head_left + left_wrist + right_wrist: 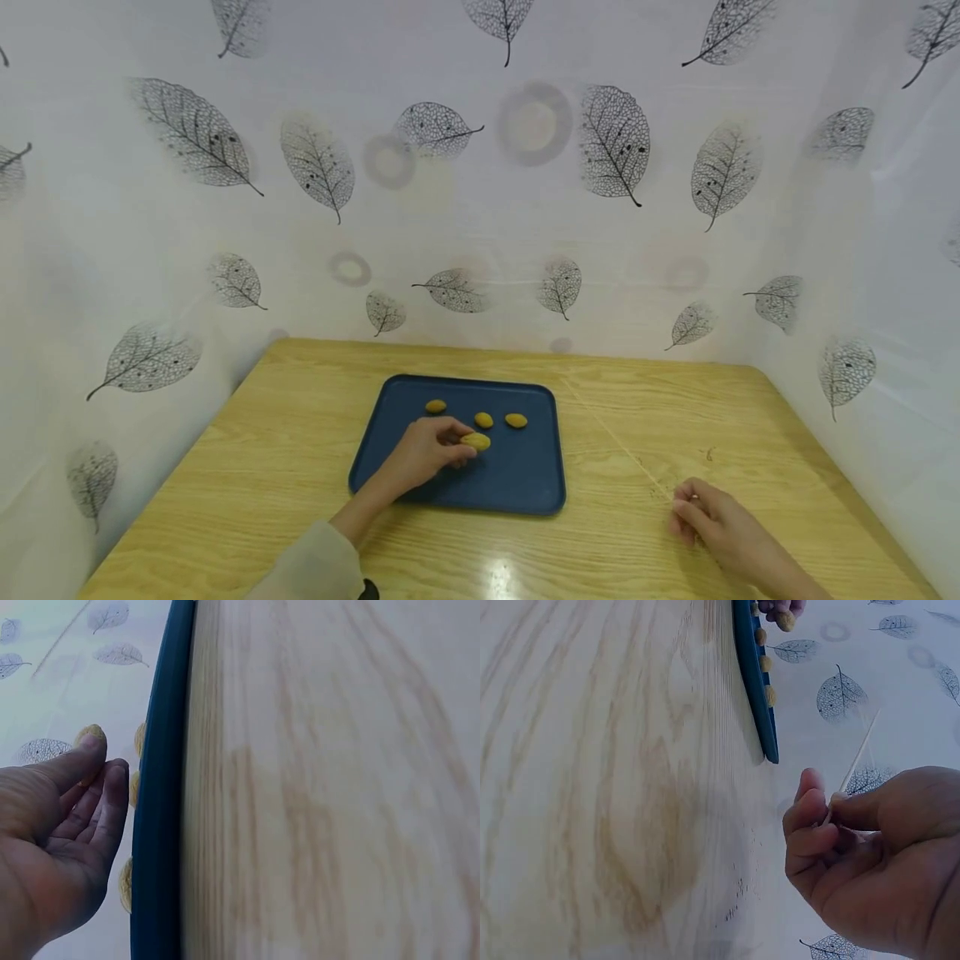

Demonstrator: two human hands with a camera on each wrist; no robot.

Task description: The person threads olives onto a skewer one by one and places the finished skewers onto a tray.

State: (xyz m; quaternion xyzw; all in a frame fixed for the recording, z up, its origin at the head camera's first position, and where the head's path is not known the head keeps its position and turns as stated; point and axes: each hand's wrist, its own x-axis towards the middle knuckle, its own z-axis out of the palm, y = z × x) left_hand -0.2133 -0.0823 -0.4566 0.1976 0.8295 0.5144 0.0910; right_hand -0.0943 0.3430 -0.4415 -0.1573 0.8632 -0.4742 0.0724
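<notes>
My left hand (431, 454) is over the dark blue tray (517, 483) and pinches a small yellow-brown oval fruit (476, 442) between thumb and fingers. In the left wrist view the same fruit (91, 735) shows above the thumb tip. Three more such fruits lie on the tray: one at the left (436, 406), one in the middle (483, 420) and one at the right (516, 421). To the right of the tray, my right hand (720, 525) holds a thin pale wooden skewer (861, 750) by one end. Its far end points up and left, away from me.
Both things are over a light wood-grain table (300, 392). A few small dark marks or crumbs (707, 454) show on the table near the right hand. A white sheet with a leaf print (450, 217) hangs behind the table and on both sides.
</notes>
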